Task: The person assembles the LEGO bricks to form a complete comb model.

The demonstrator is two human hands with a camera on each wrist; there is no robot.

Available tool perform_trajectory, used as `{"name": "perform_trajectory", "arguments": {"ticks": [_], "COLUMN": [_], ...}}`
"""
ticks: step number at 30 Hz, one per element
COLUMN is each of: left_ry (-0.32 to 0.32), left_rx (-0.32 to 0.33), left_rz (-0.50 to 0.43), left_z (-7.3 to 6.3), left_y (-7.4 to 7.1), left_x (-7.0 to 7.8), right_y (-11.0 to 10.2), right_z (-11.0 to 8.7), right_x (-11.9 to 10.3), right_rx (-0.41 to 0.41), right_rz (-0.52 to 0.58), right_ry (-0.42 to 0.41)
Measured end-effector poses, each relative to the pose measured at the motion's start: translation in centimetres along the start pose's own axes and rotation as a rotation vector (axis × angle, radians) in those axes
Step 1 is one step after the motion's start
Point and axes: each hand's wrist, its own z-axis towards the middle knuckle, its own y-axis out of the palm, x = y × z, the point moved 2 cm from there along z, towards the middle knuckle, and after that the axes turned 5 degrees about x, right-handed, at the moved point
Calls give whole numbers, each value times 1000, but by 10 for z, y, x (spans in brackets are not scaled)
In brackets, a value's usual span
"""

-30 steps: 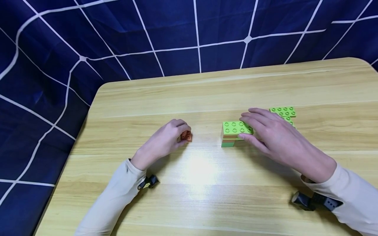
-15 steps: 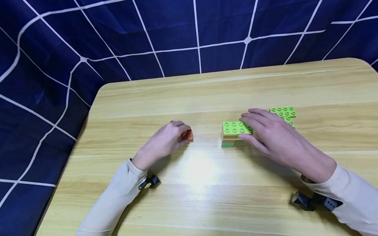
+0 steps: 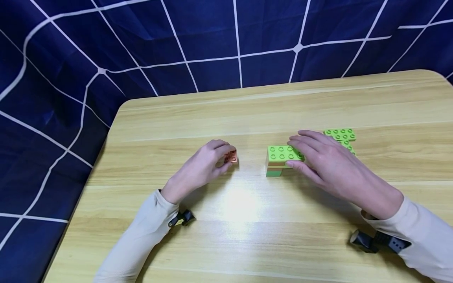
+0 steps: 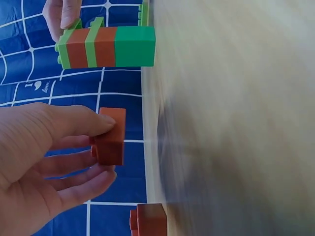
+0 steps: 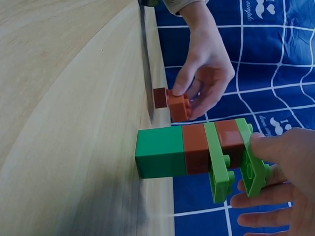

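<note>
My left hand (image 3: 199, 165) pinches a reddish-brown toy brick (image 4: 112, 142) between thumb and fingers; the left wrist view shows it lifted off the table. To its right stands a brick stack (image 5: 160, 153): a green brick at the bottom, then brown, a light green plate, brown, and a second light green plate (image 3: 281, 153) on top. Both plates jut out past one side of the column. My right hand (image 3: 329, 161) holds the top plate's right end, thumb on the near side and fingers over the far side. That end is partly hidden under the hand in the head view.
Another brown brick (image 4: 152, 220) sits on the wooden table (image 3: 226, 243) by my left hand, hidden behind it in the head view. Behind my right hand lie light green studded plates (image 3: 340, 134), partly covered by it. A blue cloth with white lines (image 3: 212, 39) hangs beyond the far edge.
My left hand has moved rightward and slightly away from me with the brown brick, closer to the stack. The right hand and the stack have stayed in place.
</note>
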Motion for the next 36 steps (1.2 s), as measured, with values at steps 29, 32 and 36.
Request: {"name": "perform_trajectory", "arguments": {"ticks": [29,32,36], "left_ry": [100,109,133], "left_rx": [259,313,344], "left_rz": [-163,-216,-245], "left_z": [21,23,26], "left_y": [-6,-7,-8], "left_x": [28,30,32], "right_y": [-1,-1,-2], "right_z": [-1,-1,0], "right_x": [1,1,1], "right_rx": [11,5,6], "right_rz": [7,9,11], "right_ry": [-9,-2,-4]}}
